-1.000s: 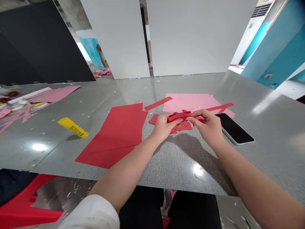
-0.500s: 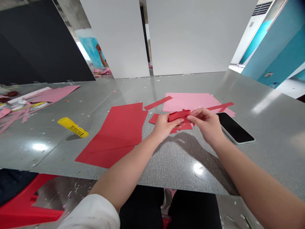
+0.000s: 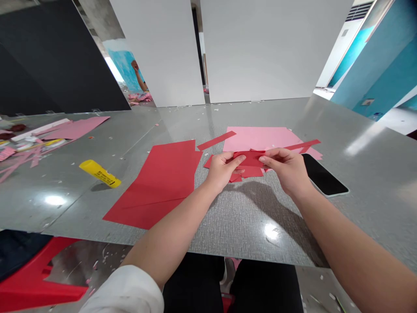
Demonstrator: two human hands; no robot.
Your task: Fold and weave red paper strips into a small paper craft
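A small red paper piece [image 3: 249, 158] sits in the air just above the tabletop [image 3: 257, 221], held across its two ends by the left hand [image 3: 222, 171] and the right hand [image 3: 285, 171]. Each grip is closed on it, with thumb and fingers pinching the paper from either side, while the two hands stay a short way apart. Whether the piece is a single layer or folded cannot be told from this view. It looks light and thin, more like soft coloured paper than stiff card, so it would likely bend or crease under a firm squeeze and tear along a cut edge if pulled hard. Its ends and long edges seem the best places to hold it, between the finger pads. Just below it lie small red paper scraps [image 3: 250, 172], on a pink paper sheet [image 3: 257, 139] that has a narrow red strip [image 3: 302, 144] across one corner. Flat pieces like these may be awkward to lift from the smooth surface. A large red paper sheet [image 3: 153, 187] lies nearer the left hand, and a black-screened phone [image 3: 324, 180] lies just beside the right hand
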